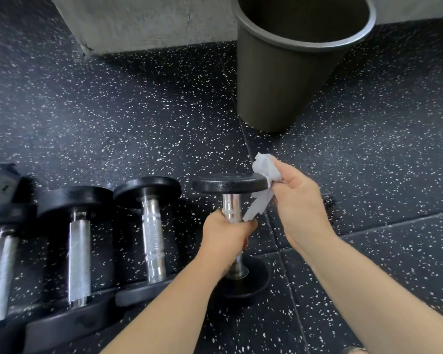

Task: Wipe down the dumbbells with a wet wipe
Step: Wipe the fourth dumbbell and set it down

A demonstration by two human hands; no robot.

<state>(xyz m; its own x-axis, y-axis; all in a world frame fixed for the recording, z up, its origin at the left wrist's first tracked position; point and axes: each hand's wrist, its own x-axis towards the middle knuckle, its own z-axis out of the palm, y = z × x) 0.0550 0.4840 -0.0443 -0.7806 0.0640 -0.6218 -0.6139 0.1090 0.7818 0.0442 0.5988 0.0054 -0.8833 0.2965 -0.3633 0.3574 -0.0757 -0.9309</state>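
Note:
My left hand (226, 237) grips the chrome handle of a black dumbbell (230, 183), whose near head is by the speckled floor. My right hand (301, 203) holds a crumpled white wet wipe (264, 167) against the right edge of the dumbbell's far head, and a strip of the wipe hangs down beside the handle. To the left, three more dumbbells lie side by side on the floor: one next to the held one (151, 233), a middle one (79, 251) and one at the left edge (0, 272).
A dark metal bin (287, 80) stands on the black speckled rubber floor (113, 118) just beyond the held dumbbell. A grey concrete wall base (143, 21) runs along the back. A bluish-grey object (0, 180) sits at the far left.

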